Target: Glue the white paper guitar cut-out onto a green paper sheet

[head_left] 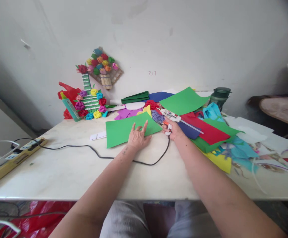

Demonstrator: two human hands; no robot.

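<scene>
My left hand [138, 137] rests on a green paper sheet [117, 130], its fingers spread. Wrapped round the handle of a white hot glue gun [170, 116] is my right hand [174, 129]; a glue stick pokes out of the gun's back end. The gun's black cord [168, 145] drops from the grip and runs left over the table. Just beyond the gun's nozzle lies a bundle of purple yarn [156, 116]. A second green sheet [187, 100] lies behind the gun, with red paper [209, 129] and blue paper [189, 129] to its right.
A power strip [17, 157] sits at the table's left edge. Paper-flower crafts [91, 99] and a glue bottle [70, 107] stand at the back left. At the back right is a dark green jar [220, 97]. Paper scraps [243, 147] cover the right side.
</scene>
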